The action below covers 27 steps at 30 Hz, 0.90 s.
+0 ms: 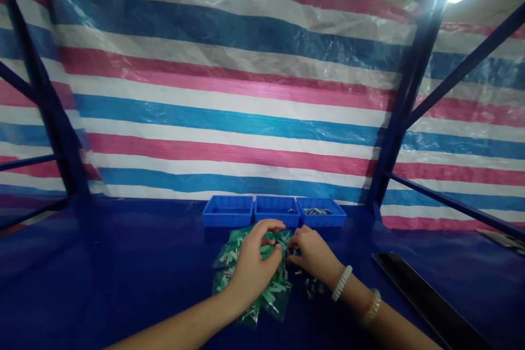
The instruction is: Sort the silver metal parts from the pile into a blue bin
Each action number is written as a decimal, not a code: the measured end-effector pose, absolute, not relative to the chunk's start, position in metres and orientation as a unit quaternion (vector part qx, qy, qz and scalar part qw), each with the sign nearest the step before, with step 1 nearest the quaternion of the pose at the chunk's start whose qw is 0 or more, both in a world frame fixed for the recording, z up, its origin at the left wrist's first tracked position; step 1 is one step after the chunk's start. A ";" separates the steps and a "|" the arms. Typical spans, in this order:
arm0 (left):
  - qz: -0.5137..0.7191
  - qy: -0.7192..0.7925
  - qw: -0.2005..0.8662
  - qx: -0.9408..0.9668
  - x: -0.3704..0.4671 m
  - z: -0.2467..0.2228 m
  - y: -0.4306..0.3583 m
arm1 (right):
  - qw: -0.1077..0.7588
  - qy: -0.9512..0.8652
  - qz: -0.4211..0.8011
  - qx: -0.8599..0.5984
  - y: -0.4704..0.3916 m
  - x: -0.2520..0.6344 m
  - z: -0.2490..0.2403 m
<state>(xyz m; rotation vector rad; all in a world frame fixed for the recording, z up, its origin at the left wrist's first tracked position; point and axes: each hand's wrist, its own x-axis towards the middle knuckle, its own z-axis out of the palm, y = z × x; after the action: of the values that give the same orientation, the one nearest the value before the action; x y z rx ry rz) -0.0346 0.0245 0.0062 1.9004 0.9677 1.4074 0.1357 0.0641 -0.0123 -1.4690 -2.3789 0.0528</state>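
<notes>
Clear plastic bags filled with small green and whitish pieces lie in a pile on the blue table. Over this pile is my left hand, its fingers curved and its thumb apart from the forefinger; nothing shows in its grasp. My right hand is at the pile's right edge, fingers bent down and pressed together. Whatever its fingertips pinch is too small or hidden to make out. Below that hand, several small loose metal parts are scattered on the table, their exact kind unclear.
Three blue bins stand in a row behind the bags: a left bin, a middle bin with a small piece inside, and a right bin holding small metal parts. A long black flat object lies at right. Dark blue posts frame a striped sheet.
</notes>
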 end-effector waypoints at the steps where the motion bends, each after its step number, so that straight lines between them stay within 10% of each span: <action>1: 0.528 0.363 0.288 0.712 -0.034 0.006 0.025 | 0.173 -0.837 0.022 -0.519 0.065 0.136 -0.013; 14: 0.526 0.405 0.343 0.665 -0.033 0.007 0.026 | 0.328 -0.804 0.075 -0.491 0.063 0.149 0.000; 19: 0.473 0.425 0.477 0.607 -0.030 0.006 0.023 | 0.472 -0.796 0.061 -0.374 0.045 0.144 0.014; 27: 0.427 0.354 0.680 0.479 -0.021 0.012 0.004 | 0.450 -0.850 -0.013 -0.275 0.036 0.138 0.012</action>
<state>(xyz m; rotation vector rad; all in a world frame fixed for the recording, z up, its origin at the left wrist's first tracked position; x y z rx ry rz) -0.0210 0.0043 0.0115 1.0763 0.7958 0.9596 0.1383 0.0355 0.0117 -0.6800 -2.1006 -0.0318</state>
